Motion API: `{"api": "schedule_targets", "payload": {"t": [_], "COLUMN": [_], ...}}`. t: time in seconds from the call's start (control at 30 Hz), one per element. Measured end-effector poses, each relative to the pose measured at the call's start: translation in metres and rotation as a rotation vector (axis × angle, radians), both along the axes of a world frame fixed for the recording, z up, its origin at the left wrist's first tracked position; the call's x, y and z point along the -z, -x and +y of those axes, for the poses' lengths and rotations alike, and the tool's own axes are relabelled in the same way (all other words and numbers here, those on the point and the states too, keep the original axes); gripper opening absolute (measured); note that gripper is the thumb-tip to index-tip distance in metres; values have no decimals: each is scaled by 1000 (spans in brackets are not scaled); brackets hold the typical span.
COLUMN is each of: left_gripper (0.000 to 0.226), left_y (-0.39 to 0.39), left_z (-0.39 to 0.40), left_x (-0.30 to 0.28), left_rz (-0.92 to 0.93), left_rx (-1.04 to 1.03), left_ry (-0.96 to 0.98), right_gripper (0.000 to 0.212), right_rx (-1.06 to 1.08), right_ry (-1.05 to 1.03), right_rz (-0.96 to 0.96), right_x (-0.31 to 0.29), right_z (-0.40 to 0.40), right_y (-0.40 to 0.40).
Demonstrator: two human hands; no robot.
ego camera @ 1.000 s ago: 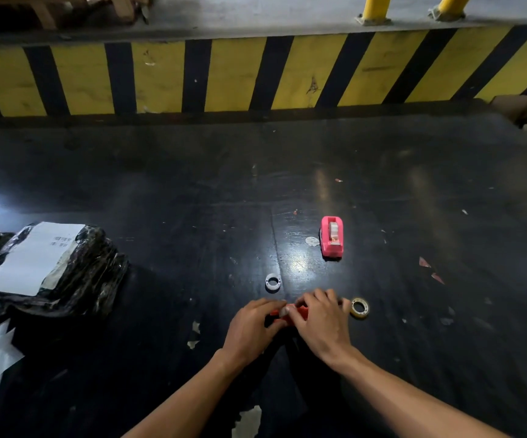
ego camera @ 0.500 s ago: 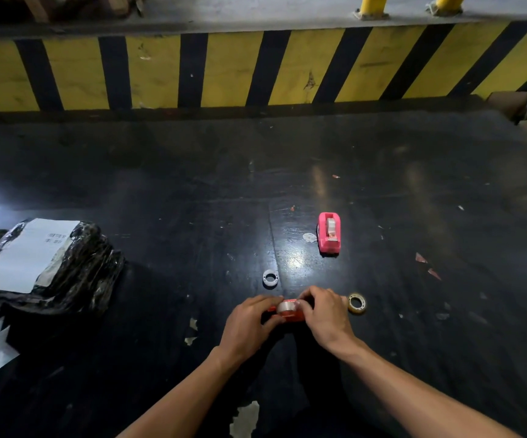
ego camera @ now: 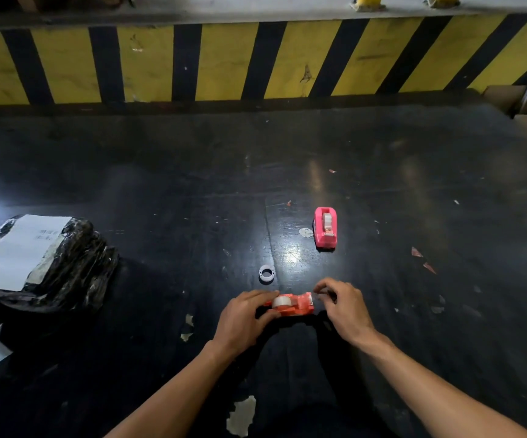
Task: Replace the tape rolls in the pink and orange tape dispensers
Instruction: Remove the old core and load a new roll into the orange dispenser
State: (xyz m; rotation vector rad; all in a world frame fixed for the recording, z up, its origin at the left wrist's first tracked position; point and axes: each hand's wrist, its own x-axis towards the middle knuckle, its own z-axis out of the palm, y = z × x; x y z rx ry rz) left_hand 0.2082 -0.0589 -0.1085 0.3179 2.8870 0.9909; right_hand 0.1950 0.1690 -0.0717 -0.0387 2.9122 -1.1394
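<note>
The left hand (ego camera: 243, 317) curls around the near end of the orange tape dispenser (ego camera: 293, 305), thumb and fingers closed on its sides and holding it against the black table (ego camera: 192, 184). A clear tape roll (ego camera: 279, 301) sits in the dispenser's cradle, just beside the left fingertips. The right hand (ego camera: 342, 306) is at the dispenser's other end, thumb and forefinger pinched together at the cutter end; whether a strip of tape lies between them is too small to tell.

The pink tape dispenser (ego camera: 326, 227) stands farther out on the table, beyond and slightly right of the hands and well apart from them, with a roll seated in it. A small white empty core ring (ego camera: 266, 273) lies flat just beyond the left hand, not touching it.

To the left, well apart from the hands, a black plastic-wrapped parcel (ego camera: 50, 263) with a white label rests at the table's left edge. The far edge of the table meets a yellow and black striped barrier (ego camera: 224, 61). Between the hands and that barrier the dark surface lies broad, with only small paper scraps (ego camera: 420, 257) scattered on the right.
</note>
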Motion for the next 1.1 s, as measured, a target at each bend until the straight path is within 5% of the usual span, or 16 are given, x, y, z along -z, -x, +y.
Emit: {"api": "schedule_targets", "payload": {"t": [0.3, 0.7, 0.97, 1.1], "left_gripper": [45, 44, 43, 43], "left_y": [3, -2, -2, 1], "left_z": [-3, 0, 1, -2], "left_x": [2, 6, 10, 6], "left_rz": [-9, 14, 32, -8], "left_rx": [14, -5, -27, 6], "left_ry": [17, -36, -68, -73], "right_gripper": [34, 28, 59, 44], "right_rx": [-23, 274, 121, -39], "right_ry": [-100, 346, 151, -22], "right_rz": [109, -153, -262, -360], "right_x": [20, 25, 36, 31], "right_z": [6, -21, -17, -5], "right_y": [-8, -25, -32, -19]}}
